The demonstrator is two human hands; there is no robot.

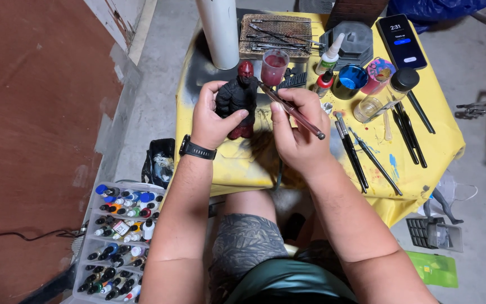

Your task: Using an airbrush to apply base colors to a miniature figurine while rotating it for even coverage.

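One camera only, worn on the person's head, looks steeply down over the forearms at a small table with a yellow cloth [423, 152] in front of the seated knees. It sits close, so both hands fill the middle. It faces forward and down, taking in the concrete floor and a tray of paint bottles [120, 239] at lower left

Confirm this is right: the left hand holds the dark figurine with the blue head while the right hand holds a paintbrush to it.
Not quite. The head view shows the figurine has a red head, not blue. The rest stands: left hand holds it, right hand holds the paintbrush to it.
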